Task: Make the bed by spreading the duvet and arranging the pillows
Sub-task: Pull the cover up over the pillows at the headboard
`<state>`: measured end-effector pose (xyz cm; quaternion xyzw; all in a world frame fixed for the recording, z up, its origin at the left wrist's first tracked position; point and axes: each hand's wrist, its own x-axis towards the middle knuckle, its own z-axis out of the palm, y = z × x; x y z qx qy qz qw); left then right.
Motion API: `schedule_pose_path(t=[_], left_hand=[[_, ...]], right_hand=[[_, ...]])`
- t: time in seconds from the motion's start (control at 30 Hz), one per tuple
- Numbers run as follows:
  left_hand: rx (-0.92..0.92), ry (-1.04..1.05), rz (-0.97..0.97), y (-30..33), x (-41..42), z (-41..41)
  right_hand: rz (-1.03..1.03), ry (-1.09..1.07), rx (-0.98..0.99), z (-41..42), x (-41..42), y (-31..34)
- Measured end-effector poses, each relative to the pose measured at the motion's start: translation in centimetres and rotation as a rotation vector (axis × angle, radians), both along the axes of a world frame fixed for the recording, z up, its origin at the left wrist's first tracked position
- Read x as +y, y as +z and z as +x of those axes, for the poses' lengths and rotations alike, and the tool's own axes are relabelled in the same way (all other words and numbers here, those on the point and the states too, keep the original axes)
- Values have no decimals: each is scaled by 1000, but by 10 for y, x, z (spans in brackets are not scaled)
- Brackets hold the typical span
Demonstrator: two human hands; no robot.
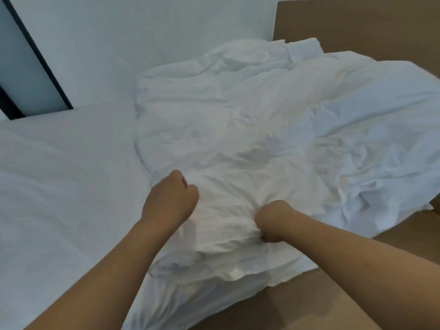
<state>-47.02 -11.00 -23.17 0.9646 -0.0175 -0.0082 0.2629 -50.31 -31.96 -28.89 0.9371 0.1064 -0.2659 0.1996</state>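
Now both hands (221, 210) fisted on duvet (250, 144) near edge.

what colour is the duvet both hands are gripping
Plain white, no pattern; the duvet shows clearly in the head view.

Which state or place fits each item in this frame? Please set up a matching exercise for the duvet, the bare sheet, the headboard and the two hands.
Column 1
1. duvet
2. bare sheet
3. headboard
4. left hand and right hand

Column 2
A. brown wood, at the far right
B. closed in fists on white fabric
C. crumpled in a heap on the bed's right part
D. flat and uncovered, on the left

Pairs: 1-C, 2-D, 3-A, 4-B
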Motion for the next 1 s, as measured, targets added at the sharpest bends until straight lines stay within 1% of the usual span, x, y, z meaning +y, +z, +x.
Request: schedule_pose_path(t=[0.03,0.07,0.1,0.13,0.17,0.2,0.27,0.3,0.37,0.43,0.47,0.5,0.53,0.57,0.6,0.63,0.67,0.7,0.73,0.77,0.8,0.83,0.87,0.9,0.93,0.97,1.0], left_hand=[[114,83,-16,-16,12,9],[312,185,-126,-29,21,16],[516,259,-301,-40,29,19],[695,289,-453,-49,36,19],[831,249,-542,-54,42,18],[910,174,-565,-57,46,16],[918,62,-482,-61,52,13],[826,48,-467,-61,55,13],[467,139,-593,-54,59,17],[91,233,-720,-34,66,18],[-16,253,-738,-24,68,15],[-41,267,-707,-21,72,11],[20,279,-633,-26,78,6],[189,292,-504,-36,86,-2],[451,296,-345,-48,96,-11],[751,277,-200,-53,103,-22],[960,236,-86,-58,112,-23],[1038,211,-22,-60,115,-17],[1021,208,-34,-61,118,-4],[918,228,-141,-65,120,18],[818,256,-325,-70,123,46],[772,266,-552,-71,121,72],[770,246,-780,-72,117,94],[788,236,-950,-78,111,111],[788,261,-1052,-87,105,125],[775,317,-1086,-94,98,133],[760,377,-1073,-103,94,146]], right_hand=[[-33,12,38,0,8,-7],[-81,19,91,0,13,-14],[-126,19,137,2,18,-18],[-162,10,172,4,23,-19],[-180,2,200,8,26,-19],[-190,-12,245,11,27,-17],[-177,-94,388,12,31,-13],[-159,-133,427,12,34,-12],[-96,-117,366,11,39,-13],[21,-37,192,14,48,-17],[90,6,125,16,52,-21],[108,31,108,17,55,-25],[88,51,127,16,57,-26],[38,60,184,14,59,-29],[-19,63,253,11,60,-34],[-89,52,338,10,60,-39],[-151,13,448,11,62,-37],[-156,-66,557,17,63,-30],[-82,-191,641,27,64,-19],[47,-310,684,39,67,-8],[186,-374,680,50,70,6],[308,-391,625,60,75,17],[384,-355,524,69,83,24],[408,-281,408,73,92,26],[402,-207,321,74,101,24],[384,-149,275,72,110,15],[344,-114,271,70,118,6]])
